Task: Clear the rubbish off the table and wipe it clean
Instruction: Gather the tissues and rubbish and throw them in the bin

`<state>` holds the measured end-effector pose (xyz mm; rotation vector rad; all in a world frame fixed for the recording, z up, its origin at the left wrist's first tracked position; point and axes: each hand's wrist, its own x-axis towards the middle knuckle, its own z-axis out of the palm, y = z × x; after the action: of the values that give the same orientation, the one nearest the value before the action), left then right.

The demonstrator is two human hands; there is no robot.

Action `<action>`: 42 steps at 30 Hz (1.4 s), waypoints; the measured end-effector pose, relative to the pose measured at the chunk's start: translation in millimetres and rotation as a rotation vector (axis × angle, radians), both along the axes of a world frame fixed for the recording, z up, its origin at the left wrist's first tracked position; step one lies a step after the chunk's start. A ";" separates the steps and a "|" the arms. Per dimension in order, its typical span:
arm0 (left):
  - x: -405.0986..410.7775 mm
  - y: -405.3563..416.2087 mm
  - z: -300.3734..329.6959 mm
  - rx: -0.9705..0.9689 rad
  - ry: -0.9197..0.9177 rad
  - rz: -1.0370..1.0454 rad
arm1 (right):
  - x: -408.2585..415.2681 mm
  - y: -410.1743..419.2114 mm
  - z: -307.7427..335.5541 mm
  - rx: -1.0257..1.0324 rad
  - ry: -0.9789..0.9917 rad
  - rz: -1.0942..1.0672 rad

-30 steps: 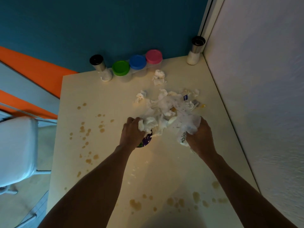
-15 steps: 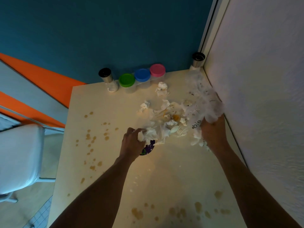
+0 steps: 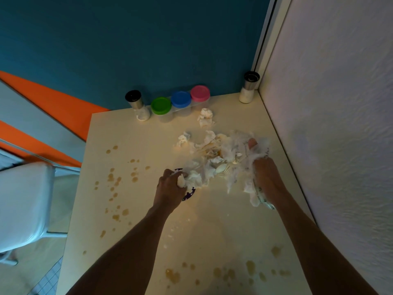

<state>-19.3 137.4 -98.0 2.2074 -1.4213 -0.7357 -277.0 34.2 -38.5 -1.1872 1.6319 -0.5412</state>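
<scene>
Rubbish, a loose heap of crumpled white paper tissues [image 3: 214, 158], lies on the cream-coloured table [image 3: 148, 209] toward its far right corner, and we have both hands in it. Our left hand [image 3: 170, 188] has its fingers curled tight on one wad at the near side of the heap, over a small purple scrap [image 3: 189, 195]. Our right hand [image 3: 264, 175] is half buried in thin white wrapping along the right edge; its fingers seem bent round the stuff, with one fingertip showing through.

Judging from this, the heap is too loose for two handfuls: bits may drop as we lift. Two separate wads [image 3: 205, 117] [image 3: 182, 139] sit beyond it and could be missed. Dragging tissue across the brown spill spots [image 3: 114, 182] near the left edge would likely smear them. The three colour-lidded jars [image 3: 180, 103] at the far edge stand near enough to knock.
</scene>
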 end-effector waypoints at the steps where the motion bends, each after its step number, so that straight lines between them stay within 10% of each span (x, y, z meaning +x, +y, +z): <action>1: -0.5 0.1 -0.7 0.005 -0.001 -0.005 | -1.8 0.8 -1.4 0.016 0.033 0.010; 12: -3.7 2.5 -7.4 0.025 -0.015 -0.027 | -13.5 3.2 -8.3 0.089 0.375 0.258; 31: -11.7 0.3 -9.3 0.040 -0.022 -0.043 | -32.1 14.2 -0.2 -0.215 -0.279 -0.248; 42: -12.3 0.1 -6.6 0.034 -0.047 -0.048 | -28.2 19.1 -3.3 0.081 -0.208 0.041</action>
<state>-31.5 137.6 -104.6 2.2371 -1.4994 -0.7343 -305.2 53.3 -41.9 -1.0658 1.4361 -0.5491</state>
